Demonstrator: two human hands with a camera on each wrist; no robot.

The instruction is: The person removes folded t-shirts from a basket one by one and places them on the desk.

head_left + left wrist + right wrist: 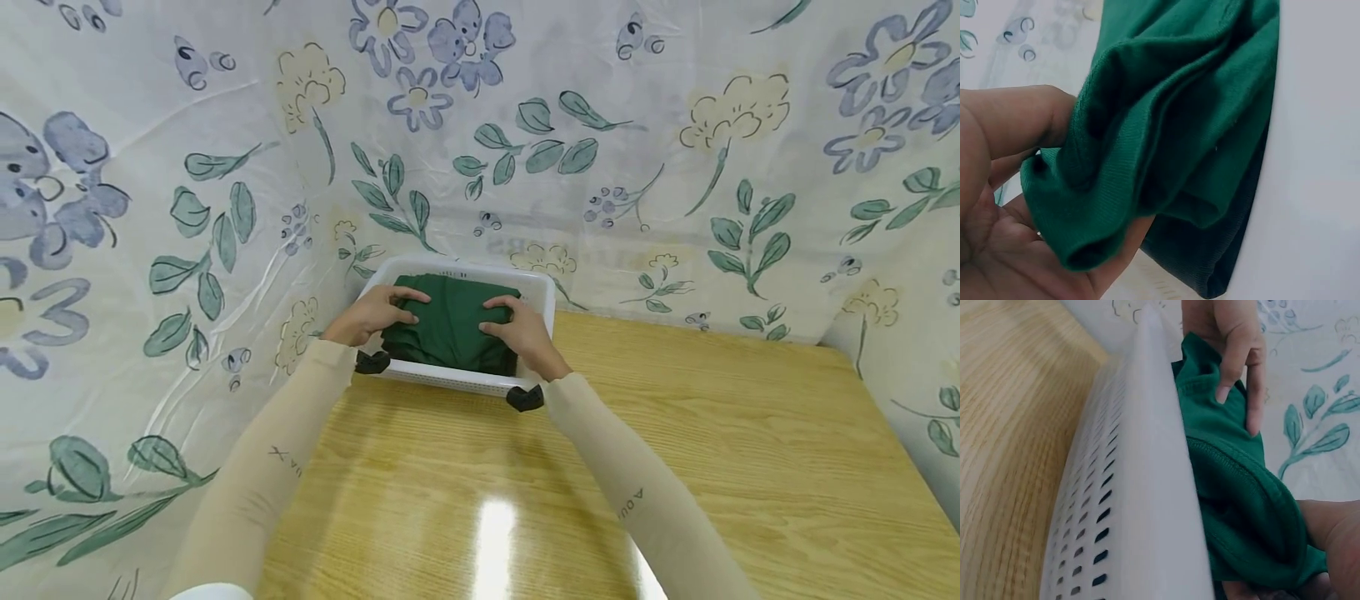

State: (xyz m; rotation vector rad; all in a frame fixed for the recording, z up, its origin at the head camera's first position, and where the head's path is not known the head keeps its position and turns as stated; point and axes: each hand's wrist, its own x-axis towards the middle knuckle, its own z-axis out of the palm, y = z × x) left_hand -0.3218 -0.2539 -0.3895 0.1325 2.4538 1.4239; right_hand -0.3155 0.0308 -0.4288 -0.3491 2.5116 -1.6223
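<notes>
A folded green garment [453,321] lies within the white plastic basket [442,377], level with its upper part. My left hand [371,315] grips the garment's left side, thumb on top and fingers underneath, as the left wrist view shows at the loose folds [1116,156]. On the opposite side my right hand [527,335] pinches the right edge between thumb and fingers. Beneath the green folds, a darker cloth [1210,265] shows against the basket wall. The fingers under the garment are partly hidden.
The basket stands on a wood-grain table [645,467], in its back left corner. Flower-patterned sheeting [600,208] hangs behind and along the left side, close to the basket. A black device [525,398] sits at each wrist near the front rim.
</notes>
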